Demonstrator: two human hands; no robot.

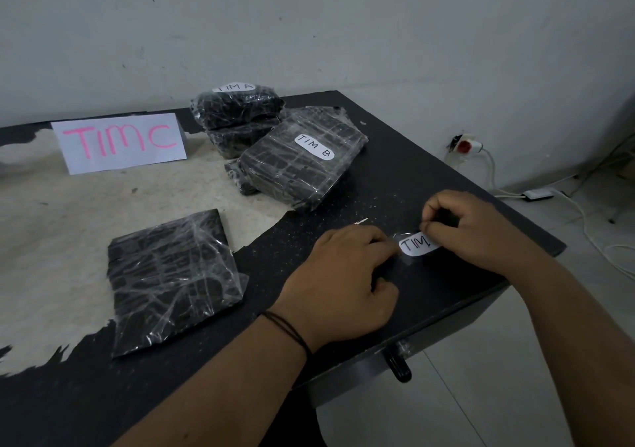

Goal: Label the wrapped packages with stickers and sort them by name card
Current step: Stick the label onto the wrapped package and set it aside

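The right hand (477, 230) pinches the right end of a white sticker (417, 245) between thumb and fingertips, apparently peeling it up, while the left hand (343, 274) presses its fingertips down just beside the sticker's left end; whether they touch the sticker itself is unclear. The sticker reads "TIM", its last letter hidden under the right fingers. It lies near the right front edge of the black table (412, 178), long axis running left to right between the 2 hands. The unlabeled package (173, 283) lies flat to the left, beyond the left hand and well apart from the sticker, so the carry goes leftward. The left hand is nearer it. The "TIM C" card (118, 142) stands behind, and labeled packages, 1 marked "TIM B" (302, 157), sit stacked farther back.
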